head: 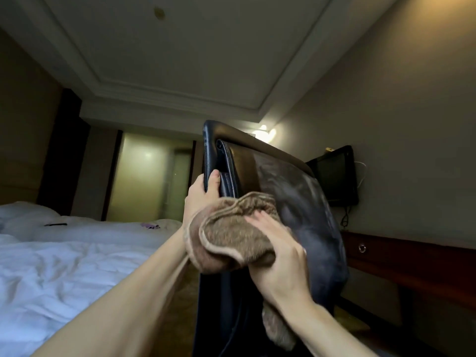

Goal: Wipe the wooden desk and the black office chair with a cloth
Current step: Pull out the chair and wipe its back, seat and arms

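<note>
The fingers of the right hand were curled over a bunched brown terry cloth, pressing it against the back of the black office chair. A loose tail of the cloth hung below the wrist. The left hand gripped the left edge of the backrest, its thumb laid along the stitched seam and the other fingers hidden behind the edge, apparently steadying the chair against the push of the wipe.

The backrest filled the middle of the view, seen from low down. Its glossy surface showed dull, smeary streaks above and to the right of the cloth, which looked like wet wipe marks. That suggested part of the backrest had been covered and the lower part remained. The seat, arms and base were out of sight, so their state could not be told.

The wooden desk stood behind the chair on the right, along the wall, with a ring pull on its drawer. Only its front edge showed, so whether its top had been wiped could not be judged. A television hung above it, and a bed with white bedding lay to the left.
</note>
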